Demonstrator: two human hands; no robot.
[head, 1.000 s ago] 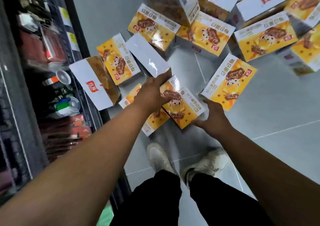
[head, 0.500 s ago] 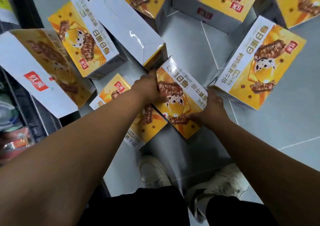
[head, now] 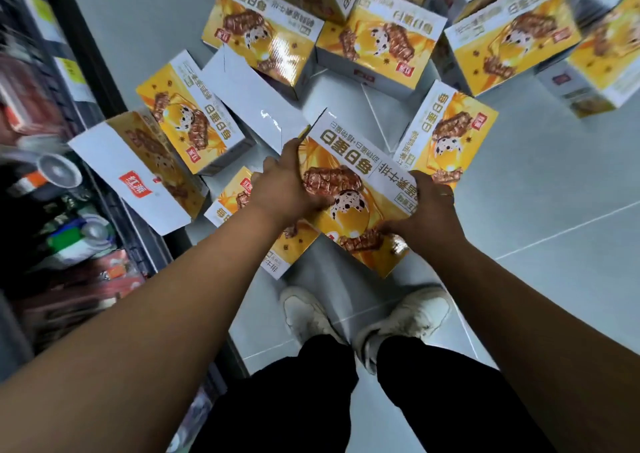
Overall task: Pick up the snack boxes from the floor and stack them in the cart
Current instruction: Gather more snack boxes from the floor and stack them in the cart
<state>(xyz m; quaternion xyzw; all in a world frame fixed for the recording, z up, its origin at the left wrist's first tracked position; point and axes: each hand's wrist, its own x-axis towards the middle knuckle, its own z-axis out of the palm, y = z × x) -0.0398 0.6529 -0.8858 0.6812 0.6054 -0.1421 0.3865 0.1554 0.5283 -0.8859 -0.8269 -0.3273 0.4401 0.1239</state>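
Lifted since half a second back: snack box (head: 360, 178) now seemingly up off the floor (head: 554, 244), closer to the head. Held between both hands, left hand (head: 287, 189) curled over its 9 o'clock end, right hand (head: 427, 210) gripping its 3 o'clock end. Long side running 10 to 4 o'clock, equally near both. No cart in sight; probably needs a turn to find it. More boxes (head: 377, 36) at 12 o'clock.

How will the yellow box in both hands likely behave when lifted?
The yellow box shows crisp flat cardboard faces, so it probably stays stiff. Its glossy face may be slippery; the left hand and right hand grip opposite sides.
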